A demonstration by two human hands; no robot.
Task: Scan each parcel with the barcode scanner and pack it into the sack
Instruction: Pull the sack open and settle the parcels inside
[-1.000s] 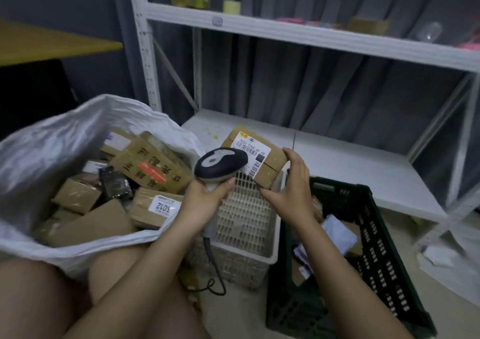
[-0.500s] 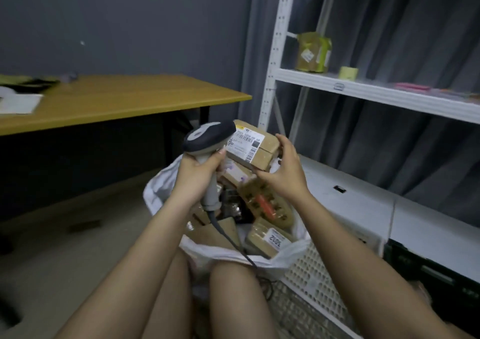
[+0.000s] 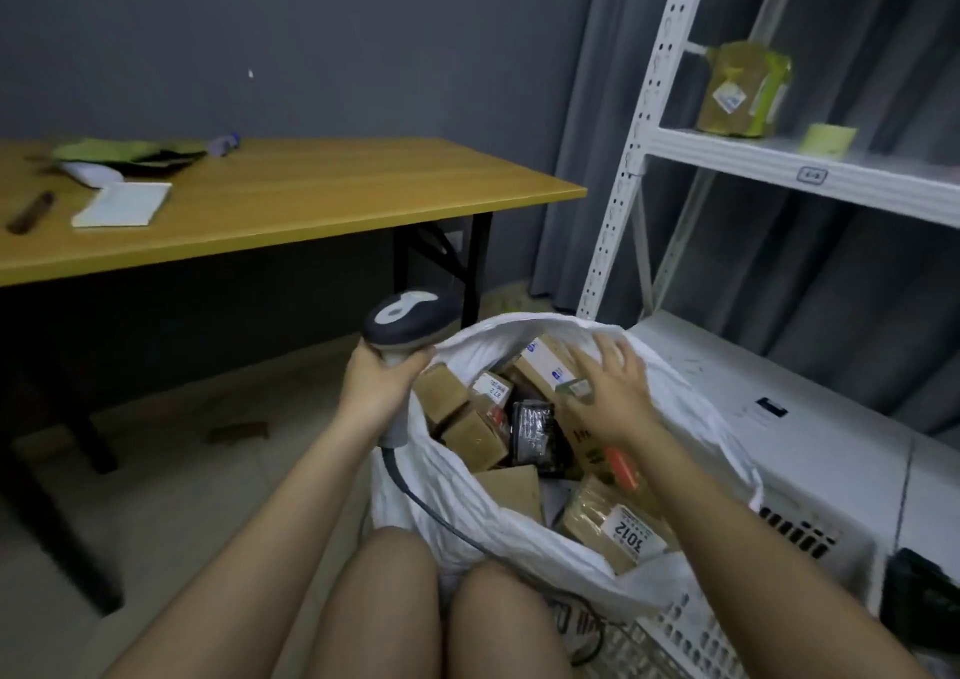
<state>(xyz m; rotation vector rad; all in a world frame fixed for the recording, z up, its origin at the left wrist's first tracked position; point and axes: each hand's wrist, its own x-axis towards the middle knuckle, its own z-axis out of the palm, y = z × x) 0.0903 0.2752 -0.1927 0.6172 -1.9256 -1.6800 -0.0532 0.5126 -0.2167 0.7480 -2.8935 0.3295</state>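
A person's left hand (image 3: 375, 386) grips the handle of a grey-and-white barcode scanner (image 3: 407, 320), fingers wrapped around it, just beside the rim of a white plastic sack (image 3: 524, 527). The right hand (image 3: 612, 398) hovers over the sack's open mouth, fingers spread apart and holding nothing, just above a brown cardboard parcel (image 3: 546, 370) with a white printed label lying at the far side among other brown boxes. A wooden worktop (image 3: 291, 200) stands behind.
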